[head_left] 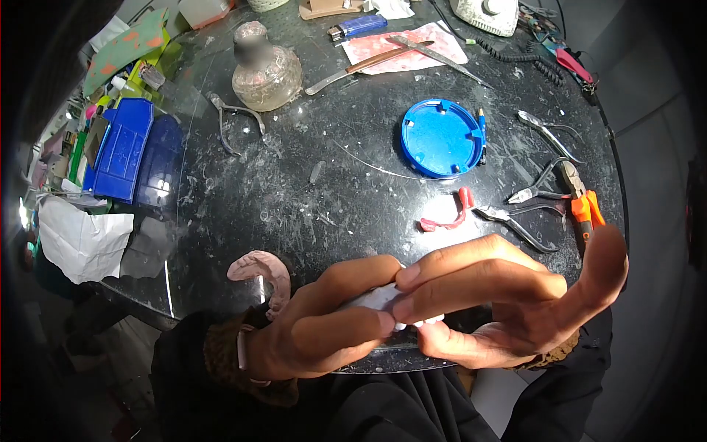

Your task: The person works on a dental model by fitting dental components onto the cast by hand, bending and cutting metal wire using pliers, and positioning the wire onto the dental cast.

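Near the table's front edge, my left hand [324, 320] and my right hand [493, 302] meet around a pale grey-white dental model [377, 297]. White tooth-like bumps show at its lower edge, and my fingers hide most of it. My left hand's fingers and thumb are closed on its left side. With fingertips and thumb, my right hand pinches its right end, while one finger sticks out to the right. A pale pink horseshoe-shaped dental arch [278, 283] lies beside my left hand. Beyond my right hand's fingers sits a red curved wax-like piece [445, 221].
Several pliers lie at right, including orange-handled cutters [582, 199]. A round blue lid [442, 138] stands behind them. At the back are a glass burner-like bottle [266, 79], a knife [368, 66] and a blue lighter [359, 28]. A blue box [121, 151] and white paper [85, 239] are left.
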Demonstrator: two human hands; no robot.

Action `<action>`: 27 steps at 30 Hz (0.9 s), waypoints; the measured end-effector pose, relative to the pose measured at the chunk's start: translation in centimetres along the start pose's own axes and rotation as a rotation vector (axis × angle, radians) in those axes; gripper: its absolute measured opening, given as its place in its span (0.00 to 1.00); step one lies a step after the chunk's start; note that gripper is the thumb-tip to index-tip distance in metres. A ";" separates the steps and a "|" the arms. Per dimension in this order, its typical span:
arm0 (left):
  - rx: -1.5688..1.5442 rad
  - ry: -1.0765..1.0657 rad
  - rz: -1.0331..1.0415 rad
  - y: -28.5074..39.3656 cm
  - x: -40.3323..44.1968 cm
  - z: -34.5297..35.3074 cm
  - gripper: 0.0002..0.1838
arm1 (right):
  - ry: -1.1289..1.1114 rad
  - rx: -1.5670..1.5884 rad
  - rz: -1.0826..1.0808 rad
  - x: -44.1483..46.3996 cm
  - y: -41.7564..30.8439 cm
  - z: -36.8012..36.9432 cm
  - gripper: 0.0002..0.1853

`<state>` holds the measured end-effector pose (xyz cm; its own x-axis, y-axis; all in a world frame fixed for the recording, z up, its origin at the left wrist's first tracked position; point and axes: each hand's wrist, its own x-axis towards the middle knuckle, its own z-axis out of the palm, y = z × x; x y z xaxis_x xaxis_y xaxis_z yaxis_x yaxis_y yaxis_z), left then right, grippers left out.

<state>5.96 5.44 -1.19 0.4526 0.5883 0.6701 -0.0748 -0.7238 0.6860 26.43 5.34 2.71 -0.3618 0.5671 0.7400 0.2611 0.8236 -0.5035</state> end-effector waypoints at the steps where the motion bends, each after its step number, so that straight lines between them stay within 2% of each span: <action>1: -0.006 -0.009 -0.017 0.2 0.2 -0.1 0.28 | 0.004 -0.003 -0.001 0.1 0.1 0.0 0.45; 15: -0.106 -0.102 -0.175 0.9 1.2 -1.1 0.24 | 0.024 0.010 0.039 0.1 0.3 -0.4 0.48; 20: -0.018 -0.082 -0.186 1.0 1.4 -1.2 0.26 | 0.038 0.022 0.072 0.1 0.0 -0.7 0.49; 27: -0.060 -0.064 -0.143 0.7 1.3 -1.3 0.28 | 0.048 0.034 0.104 0.0 -0.3 -0.9 0.50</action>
<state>5.34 6.16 0.46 0.5182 0.6580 0.5464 -0.0580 -0.6104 0.7900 27.17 5.08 3.34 -0.2906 0.6487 0.7034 0.2643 0.7609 -0.5926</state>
